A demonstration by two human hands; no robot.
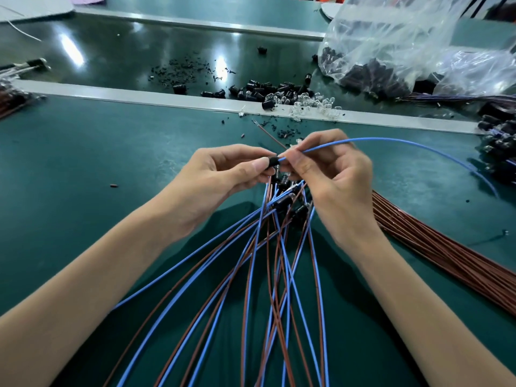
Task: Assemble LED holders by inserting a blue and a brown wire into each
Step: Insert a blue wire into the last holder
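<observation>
Steadiness counts: the left hand (223,170) pinches the holder (272,162) above the finished wires (279,241). The right hand (332,177) pinches the blue wire (391,140) just behind its tip, at the holder's mouth. Steady the holder, push straight, grip close so the wire cannot buckle.

Glossy green table (83,169); clear, seemingly plastic bag (391,37).

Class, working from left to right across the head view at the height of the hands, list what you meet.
The left hand → black holder pinched in its fingers → right hand, pinching the blue wire → bundle of brown wires towards the right edge.
</observation>
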